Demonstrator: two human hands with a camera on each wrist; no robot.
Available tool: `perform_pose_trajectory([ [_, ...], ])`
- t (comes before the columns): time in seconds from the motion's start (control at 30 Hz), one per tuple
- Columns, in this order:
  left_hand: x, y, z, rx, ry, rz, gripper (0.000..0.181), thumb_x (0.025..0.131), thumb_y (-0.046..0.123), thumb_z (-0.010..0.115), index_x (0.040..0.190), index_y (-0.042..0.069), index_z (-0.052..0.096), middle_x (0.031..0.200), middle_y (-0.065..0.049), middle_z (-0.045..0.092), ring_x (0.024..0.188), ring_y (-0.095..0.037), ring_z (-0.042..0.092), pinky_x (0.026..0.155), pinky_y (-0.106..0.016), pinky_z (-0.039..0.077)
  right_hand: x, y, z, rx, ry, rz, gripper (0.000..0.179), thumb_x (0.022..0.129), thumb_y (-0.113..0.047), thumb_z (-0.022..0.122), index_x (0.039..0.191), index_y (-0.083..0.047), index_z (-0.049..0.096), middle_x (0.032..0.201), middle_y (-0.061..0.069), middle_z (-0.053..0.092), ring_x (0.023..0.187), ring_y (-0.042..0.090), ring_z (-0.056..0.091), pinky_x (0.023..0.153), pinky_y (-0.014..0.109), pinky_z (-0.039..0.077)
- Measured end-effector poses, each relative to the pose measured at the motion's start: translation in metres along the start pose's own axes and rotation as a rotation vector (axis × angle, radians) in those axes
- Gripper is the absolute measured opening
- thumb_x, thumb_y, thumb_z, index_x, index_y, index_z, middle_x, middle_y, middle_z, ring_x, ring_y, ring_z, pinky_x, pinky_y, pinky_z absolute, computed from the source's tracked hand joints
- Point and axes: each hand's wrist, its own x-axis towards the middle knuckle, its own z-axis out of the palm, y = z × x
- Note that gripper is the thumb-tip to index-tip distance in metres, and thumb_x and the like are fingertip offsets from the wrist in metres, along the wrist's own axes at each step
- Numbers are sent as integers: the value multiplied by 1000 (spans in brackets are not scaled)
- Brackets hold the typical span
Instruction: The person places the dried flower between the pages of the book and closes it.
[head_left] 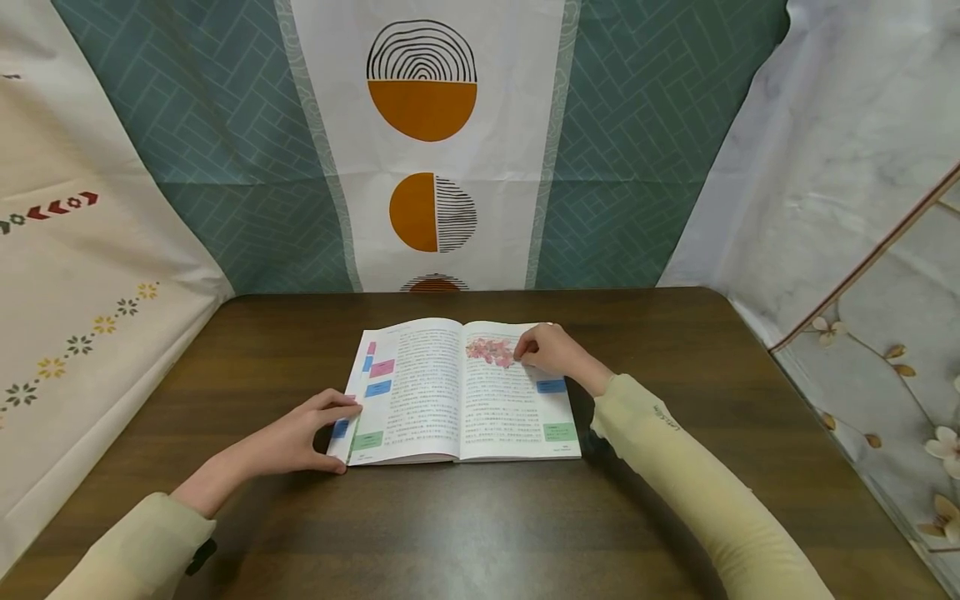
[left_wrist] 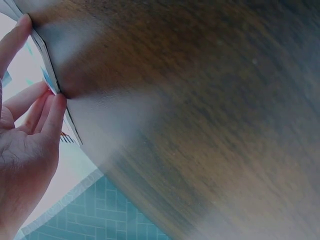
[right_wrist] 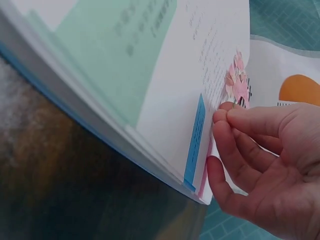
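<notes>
An open book [head_left: 427, 392] lies on the table, its printed pages marked with pink, blue and green blocks. Across the upper part of the right page lies a flat sprig of pink flowers [head_left: 491, 352]. My right hand [head_left: 551, 350] pinches this sprig's thin stem between thumb and forefinger; in the right wrist view the flowers [right_wrist: 237, 80] show just beyond the fingertips. On the book's left edge rests my left hand [head_left: 311, 429], thumb near the lower corner and fingers spread farther up. The left wrist view shows these fingertips [left_wrist: 57, 97] right at the page edge.
The dark wooden table [head_left: 465, 533] runs under both forearms. A patterned cloth [head_left: 480, 150] hangs behind its far edge. More cloths hang at both sides: a cream one [head_left: 82, 275] at left and a marbled floral one [head_left: 847, 208] at right.
</notes>
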Motion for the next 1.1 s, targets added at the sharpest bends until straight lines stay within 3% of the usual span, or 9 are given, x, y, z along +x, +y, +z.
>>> perform_pose_trajectory([
  [0.3, 0, 0, 0, 1, 0, -4, 84, 73, 50, 83, 139, 6, 55, 139, -9, 48, 122, -25, 49, 98, -37, 51, -5, 4, -1, 31, -26, -12, 11, 93, -7, 64, 91, -8, 75, 98, 8, 75, 79, 16, 57, 78, 29, 48],
  [0.9, 0, 1, -1, 2, -1, -14, 82, 74, 51, 83, 139, 8, 56, 139, -9, 48, 122, -26, 50, 99, -43, 51, -10, -2, -4, 46, -68, 27, 9, 93, -9, 66, 95, -6, 74, 94, 8, 73, 75, 15, 55, 75, 27, 45],
  [1.1, 0, 1, -2, 7, 1, -12, 82, 73, 50, 83, 139, 8, 56, 138, -9, 49, 121, -25, 51, 98, -42, 51, -11, -3, -4, 20, -75, 4, 9, 93, -11, 67, 97, -6, 74, 92, 8, 73, 76, 14, 58, 77, 29, 51],
])
